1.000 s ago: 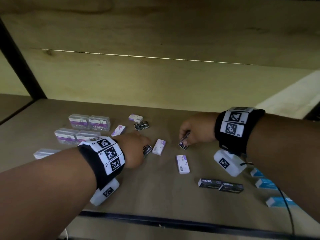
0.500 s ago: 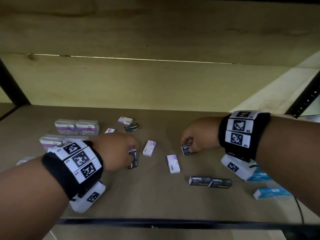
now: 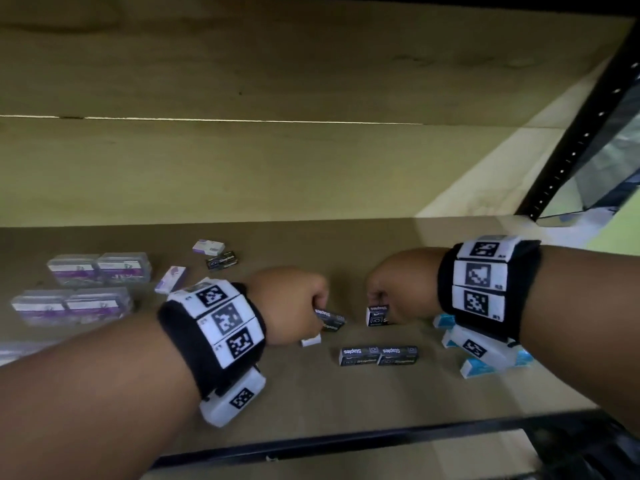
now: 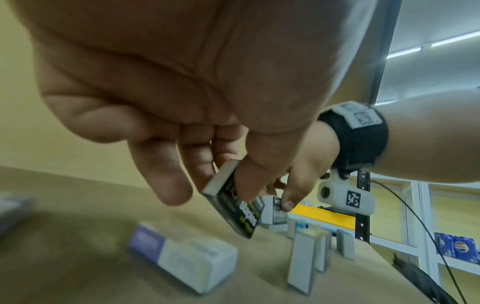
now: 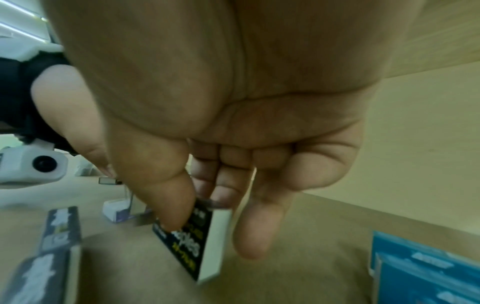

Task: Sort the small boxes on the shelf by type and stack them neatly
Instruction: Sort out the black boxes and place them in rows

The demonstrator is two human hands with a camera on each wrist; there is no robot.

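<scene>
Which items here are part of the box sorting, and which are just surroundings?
Part of the job:
black staples box in left hand
black staples box in right hand
staples pair
purple-white boxes
clear cases
blue boxes

Surroundings:
shelf
black upright

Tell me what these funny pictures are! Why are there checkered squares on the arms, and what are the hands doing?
These are a person's two arms, not a machine. The big picture comes from a camera worn on the head. The two close-up pictures come from little white cameras strapped under each wrist, looking along the fingers. The checkered squares sit on black wristbands.

The left hand pinches a small black staples box. The right hand pinches another black staples box.

On the wooden shelf lie two more black staples boxes side by side, clear cases with purple labels, small white and purple boxes, and blue boxes.
</scene>
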